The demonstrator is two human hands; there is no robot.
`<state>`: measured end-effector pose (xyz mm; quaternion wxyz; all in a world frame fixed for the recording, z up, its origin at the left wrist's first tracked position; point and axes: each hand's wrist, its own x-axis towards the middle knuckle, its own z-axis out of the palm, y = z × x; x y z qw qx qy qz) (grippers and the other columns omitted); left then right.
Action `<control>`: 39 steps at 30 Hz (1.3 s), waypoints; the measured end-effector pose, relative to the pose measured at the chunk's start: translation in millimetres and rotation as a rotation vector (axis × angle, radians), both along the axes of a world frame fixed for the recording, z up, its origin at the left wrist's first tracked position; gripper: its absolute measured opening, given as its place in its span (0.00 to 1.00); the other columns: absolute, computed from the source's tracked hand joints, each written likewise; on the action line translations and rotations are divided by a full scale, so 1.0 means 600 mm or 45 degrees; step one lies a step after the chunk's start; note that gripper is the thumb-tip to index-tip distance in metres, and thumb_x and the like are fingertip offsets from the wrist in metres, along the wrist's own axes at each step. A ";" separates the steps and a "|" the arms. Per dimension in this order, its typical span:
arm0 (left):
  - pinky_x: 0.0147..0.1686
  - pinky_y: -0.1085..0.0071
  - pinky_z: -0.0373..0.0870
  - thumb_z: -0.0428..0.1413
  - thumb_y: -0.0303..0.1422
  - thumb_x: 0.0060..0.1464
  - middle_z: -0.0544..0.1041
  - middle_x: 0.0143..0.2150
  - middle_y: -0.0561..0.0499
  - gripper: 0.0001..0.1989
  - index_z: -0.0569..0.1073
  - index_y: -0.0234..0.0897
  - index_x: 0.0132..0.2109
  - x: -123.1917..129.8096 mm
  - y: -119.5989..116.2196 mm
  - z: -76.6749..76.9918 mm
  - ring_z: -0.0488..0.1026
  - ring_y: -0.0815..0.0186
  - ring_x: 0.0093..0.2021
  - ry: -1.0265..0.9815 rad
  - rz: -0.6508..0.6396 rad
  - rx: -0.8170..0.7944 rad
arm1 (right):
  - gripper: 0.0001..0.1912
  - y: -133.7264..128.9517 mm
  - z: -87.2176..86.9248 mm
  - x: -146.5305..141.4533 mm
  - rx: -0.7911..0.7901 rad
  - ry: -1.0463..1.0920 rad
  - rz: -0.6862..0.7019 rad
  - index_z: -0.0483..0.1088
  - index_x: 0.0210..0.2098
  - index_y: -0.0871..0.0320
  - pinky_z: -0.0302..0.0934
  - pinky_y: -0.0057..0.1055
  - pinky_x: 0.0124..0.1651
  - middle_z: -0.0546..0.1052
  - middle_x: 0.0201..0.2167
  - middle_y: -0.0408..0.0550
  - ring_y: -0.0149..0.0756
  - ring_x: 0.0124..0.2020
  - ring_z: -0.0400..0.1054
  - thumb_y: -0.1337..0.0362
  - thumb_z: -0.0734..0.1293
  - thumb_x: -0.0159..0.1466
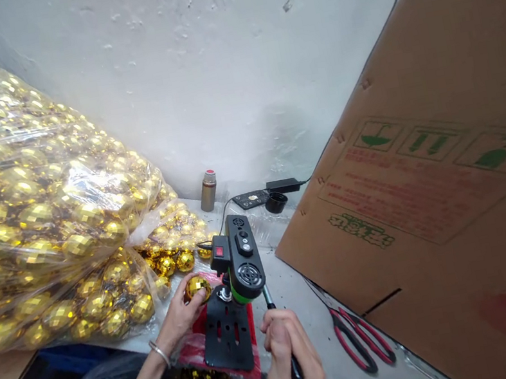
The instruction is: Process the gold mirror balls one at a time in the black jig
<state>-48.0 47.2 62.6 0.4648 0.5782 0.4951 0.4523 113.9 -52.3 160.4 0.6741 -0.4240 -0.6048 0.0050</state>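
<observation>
My left hand (182,310), with a bracelet at the wrist, has its fingers wrapped round a gold faceted ball ornament (196,287). The ball is just left of a small black bench machine (245,256) with round vents and a red switch. The machine's slotted black base plate (227,337) lies on a red sheet. My right hand (290,359) is closed round the black grip of a lever (296,371), whose metal rod runs up to the machine's right side. What lies under the machine's head is hidden.
A large clear bag of gold balls (45,232) fills the left side, with loose balls (185,261) spilling from it. Red-and-black scissors (359,334) lie by a big cardboard box (449,168). Behind stand a bottle (208,191), a black cup (277,201) and a power adapter (282,185).
</observation>
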 end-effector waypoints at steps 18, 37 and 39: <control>0.53 0.51 0.76 0.63 0.36 0.53 0.80 0.52 0.41 0.24 0.72 0.40 0.57 0.053 -0.081 -0.043 0.79 0.49 0.52 0.450 -0.065 0.364 | 0.15 -0.004 0.010 0.009 -0.026 -0.063 0.013 0.63 0.29 0.56 0.59 0.25 0.28 0.65 0.24 0.41 0.28 0.26 0.63 0.76 0.56 0.69; 0.49 0.52 0.68 0.65 0.33 0.45 0.76 0.43 0.45 0.22 0.73 0.39 0.49 0.077 -0.064 -0.049 0.73 0.49 0.46 0.628 -0.174 0.368 | 0.14 -0.010 0.000 0.012 0.006 -0.131 0.045 0.60 0.29 0.55 0.60 0.25 0.30 0.65 0.24 0.41 0.28 0.27 0.63 0.78 0.57 0.68; 0.49 0.52 0.68 0.65 0.33 0.45 0.76 0.44 0.46 0.22 0.72 0.39 0.49 0.078 -0.064 -0.049 0.72 0.49 0.47 0.626 -0.174 0.353 | 0.15 -0.014 -0.014 0.008 -0.029 -0.103 0.027 0.60 0.29 0.56 0.59 0.26 0.31 0.65 0.25 0.41 0.29 0.28 0.63 0.77 0.56 0.69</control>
